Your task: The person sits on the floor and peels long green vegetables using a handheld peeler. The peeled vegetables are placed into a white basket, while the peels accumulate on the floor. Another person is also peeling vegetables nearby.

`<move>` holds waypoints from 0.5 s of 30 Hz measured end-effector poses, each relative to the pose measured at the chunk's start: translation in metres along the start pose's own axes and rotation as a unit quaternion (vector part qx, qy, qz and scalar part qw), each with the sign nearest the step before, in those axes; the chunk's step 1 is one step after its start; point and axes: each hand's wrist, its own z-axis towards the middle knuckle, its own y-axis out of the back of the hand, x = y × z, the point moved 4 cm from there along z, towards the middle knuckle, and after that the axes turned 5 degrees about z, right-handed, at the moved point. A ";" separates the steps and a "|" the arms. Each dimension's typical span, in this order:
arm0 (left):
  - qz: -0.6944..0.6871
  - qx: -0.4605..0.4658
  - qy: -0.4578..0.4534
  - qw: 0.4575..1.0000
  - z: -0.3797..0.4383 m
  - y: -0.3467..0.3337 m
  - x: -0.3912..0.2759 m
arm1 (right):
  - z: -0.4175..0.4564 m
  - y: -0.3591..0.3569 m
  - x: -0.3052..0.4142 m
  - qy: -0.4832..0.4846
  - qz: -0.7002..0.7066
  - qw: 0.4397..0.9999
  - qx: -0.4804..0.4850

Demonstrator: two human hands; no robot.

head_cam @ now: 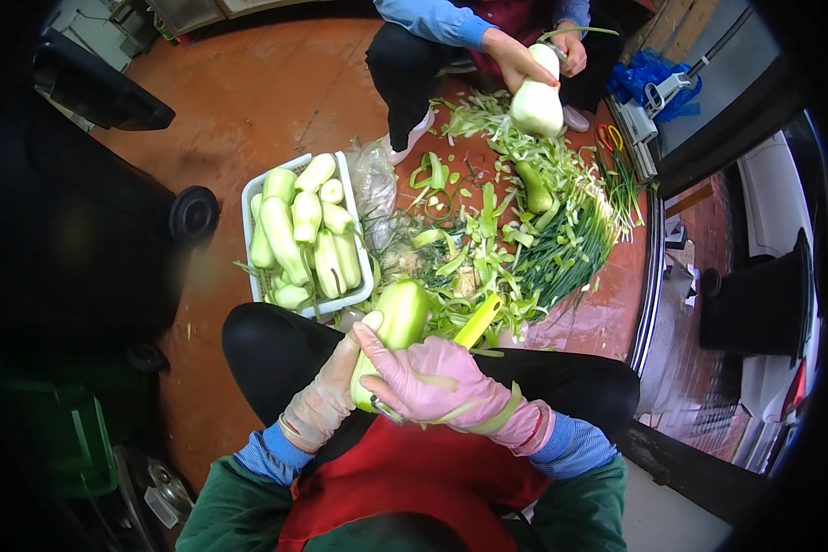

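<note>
A pale green gourd (401, 314) lies lengthwise over my lap, its far end a deeper green than the peeled-looking parts. My left hand (331, 386), in a thin whitish glove, grips it from the left side. In a pink glove, my right hand (441, 383) holds a peeler by its yellow-green handle (479, 321), which sticks out past the fingers. The peeler's metal head (385, 408) is at the gourd's near end. Strips of peel (500, 414) cling to the pink glove and wrist. Part of the peeler is hidden under my right hand.
A white plastic basket (250, 190) of peeled gourds stands front left. Peelings (486, 214), green onions (566, 252) and an unpeeled gourd (535, 186) cover the tiled floor (303, 90). Opposite, another person's hand (517, 62) holds a gourd (538, 107). A black wheeled bin (110, 228) stands left.
</note>
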 end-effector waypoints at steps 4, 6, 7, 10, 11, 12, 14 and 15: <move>-0.015 0.052 0.069 0.996 -0.008 0.007 -0.001 | -0.002 0.001 -0.006 0.000 -0.022 1.000 -0.003; 0.006 0.087 0.091 0.992 -0.012 0.001 -0.003 | -0.004 0.005 -0.015 0.002 -0.022 0.999 -0.030; 0.038 0.094 0.086 0.991 -0.016 -0.007 -0.006 | -0.003 0.013 -0.023 -0.001 -0.026 0.999 -0.045; 0.069 0.126 0.122 0.982 -0.017 -0.012 -0.006 | -0.006 0.020 -0.078 -0.117 -0.083 0.987 -0.068; 0.070 0.139 0.143 0.977 -0.016 -0.013 -0.004 | -0.008 0.018 -0.104 -0.200 -0.129 0.971 -0.031; 0.087 0.144 0.147 0.975 -0.017 -0.020 -0.001 | -0.015 0.014 -0.119 -0.247 -0.144 0.958 -0.028; 0.074 0.170 0.158 0.970 -0.019 -0.026 0.003 | -0.021 0.012 -0.125 -0.300 -0.056 0.945 -0.114; 0.041 0.191 0.157 0.968 -0.018 -0.022 0.002 | -0.008 0.023 -0.112 -0.378 0.037 0.919 -0.108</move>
